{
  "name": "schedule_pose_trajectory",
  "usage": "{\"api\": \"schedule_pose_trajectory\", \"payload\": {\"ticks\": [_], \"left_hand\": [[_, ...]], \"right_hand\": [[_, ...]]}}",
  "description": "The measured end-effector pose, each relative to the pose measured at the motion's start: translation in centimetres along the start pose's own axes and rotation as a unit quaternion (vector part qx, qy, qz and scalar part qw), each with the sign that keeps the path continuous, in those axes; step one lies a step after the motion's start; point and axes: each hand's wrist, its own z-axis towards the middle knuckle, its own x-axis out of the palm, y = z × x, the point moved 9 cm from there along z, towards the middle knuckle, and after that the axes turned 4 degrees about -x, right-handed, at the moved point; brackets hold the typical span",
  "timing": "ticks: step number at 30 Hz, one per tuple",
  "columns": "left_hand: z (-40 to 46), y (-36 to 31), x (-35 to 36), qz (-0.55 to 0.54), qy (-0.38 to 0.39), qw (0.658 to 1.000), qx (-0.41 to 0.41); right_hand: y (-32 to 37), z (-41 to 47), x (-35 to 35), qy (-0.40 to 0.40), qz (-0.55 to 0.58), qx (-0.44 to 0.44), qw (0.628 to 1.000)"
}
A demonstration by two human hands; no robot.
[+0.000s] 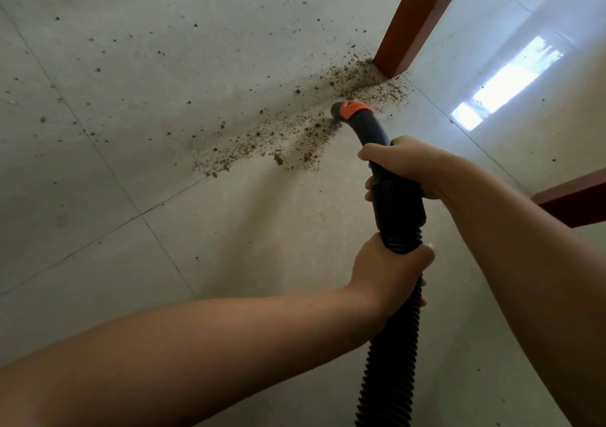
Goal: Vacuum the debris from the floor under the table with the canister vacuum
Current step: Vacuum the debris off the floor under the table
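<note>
Seen from the head camera, which looks down at a pale tiled floor [137, 151], the person holds a vacuum hose with both hands. The right hand [416, 167] is wrapped around the curved black handle [377, 134] of the hose, fingers curled over its top, just behind an orange collar [355, 109] at the nozzle end. The left hand [390, 269] grips the ribbed black hose [393, 354] lower down, right where the corrugated part meets the smooth cuff [398, 207], thumb on the near side. The hose runs from there down toward the bottom edge of the frame. The nozzle tip [337, 113] is at the floor, its mouth turned away from the camera and touching the edge of a band of brown debris [282, 138]. That band of crumbs stretches diagonally from the middle of the floor up to the foot of an orange-brown table leg [416, 23], where it lies thickest. Finer dark specks are scattered over the tiles to the left. A second reddish wooden piece [577, 200] shows at the right edge, behind the right forearm. A bright patch of window light [505, 82] reflects on the floor beyond the table leg.
</note>
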Motion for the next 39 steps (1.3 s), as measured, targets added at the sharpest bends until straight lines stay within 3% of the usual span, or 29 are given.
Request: {"api": "schedule_pose_trajectory", "payload": {"ticks": [9,18,31,39], "left_hand": [[-5.1,3.5,0.3,0.047,0.019,0.998,-0.032],[-9.0,3.1,0.6,0.026,0.035,0.999,0.005],[-5.3,0.8,-3.4,0.016,-0.007,1.0,-0.008],[-4.1,-0.9,-2.0,-0.036,-0.003,0.999,0.03]], "right_hand": [[-3.1,-4.6,2.7,0.027,-0.013,0.014,0.999],[-1.8,-7.1,5.1,0.089,-0.043,0.013,0.995],[0.8,-3.4,4.3,0.009,0.003,0.007,1.0],[3.6,-2.6,4.2,0.061,-0.085,-0.008,0.994]]}}
